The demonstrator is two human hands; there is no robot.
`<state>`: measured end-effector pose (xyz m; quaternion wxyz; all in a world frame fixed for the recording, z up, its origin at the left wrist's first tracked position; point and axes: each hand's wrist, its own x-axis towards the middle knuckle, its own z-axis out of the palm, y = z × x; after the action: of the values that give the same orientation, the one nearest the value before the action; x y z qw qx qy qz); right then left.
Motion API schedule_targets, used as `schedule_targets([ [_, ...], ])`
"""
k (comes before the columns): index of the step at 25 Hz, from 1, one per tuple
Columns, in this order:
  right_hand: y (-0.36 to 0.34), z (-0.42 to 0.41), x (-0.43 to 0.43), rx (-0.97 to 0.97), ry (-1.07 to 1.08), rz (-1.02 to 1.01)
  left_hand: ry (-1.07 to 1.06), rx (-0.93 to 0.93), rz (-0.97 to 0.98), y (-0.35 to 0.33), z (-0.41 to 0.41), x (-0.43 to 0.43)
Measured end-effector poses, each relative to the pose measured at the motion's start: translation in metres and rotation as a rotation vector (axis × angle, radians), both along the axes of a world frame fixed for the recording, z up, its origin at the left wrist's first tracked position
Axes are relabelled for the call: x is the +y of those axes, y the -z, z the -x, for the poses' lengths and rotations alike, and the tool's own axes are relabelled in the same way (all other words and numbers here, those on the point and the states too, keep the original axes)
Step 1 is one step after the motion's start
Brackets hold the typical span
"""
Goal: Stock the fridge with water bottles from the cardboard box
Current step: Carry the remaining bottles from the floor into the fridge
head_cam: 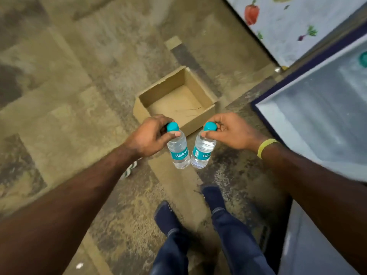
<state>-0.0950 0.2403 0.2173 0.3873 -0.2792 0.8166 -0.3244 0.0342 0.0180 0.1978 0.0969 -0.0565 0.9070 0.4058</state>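
Note:
My left hand (150, 135) pinches the neck of a small clear water bottle (178, 150) with a teal cap and teal label. My right hand (228, 131) pinches the neck of a second, matching bottle (202, 151). Both bottles hang upright side by side, nearly touching, above the floor. Just beyond them the open cardboard box (143, 110) sits on the floor with no bottles inside. The open fridge door (317, 108) fills the right side, and a teal cap (363, 59) shows at its far right edge.
A fridge panel with vegetable pictures (288, 22) stands at the upper right. My feet in dark blue shoes (168, 215) stand on the mottled concrete floor below the bottles. A sandal (130, 169) lies beside my left forearm.

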Motion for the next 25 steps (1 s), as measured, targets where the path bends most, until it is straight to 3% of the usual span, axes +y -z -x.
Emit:
schedule_targets([
  [9,-0.085,0.105,0.171,0.126,0.342,0.078,0.522,0.211,0.085,-0.084,0.212,0.16],
  [16,-0.128,0.166,0.314,0.29,0.591,0.064,0.703,0.281,0.045,-0.13,0.323,0.306],
  [25,-0.21,0.197,0.432,0.652,0.911,0.126,0.841,0.669,-0.026,-0.209,0.407,0.438],
])
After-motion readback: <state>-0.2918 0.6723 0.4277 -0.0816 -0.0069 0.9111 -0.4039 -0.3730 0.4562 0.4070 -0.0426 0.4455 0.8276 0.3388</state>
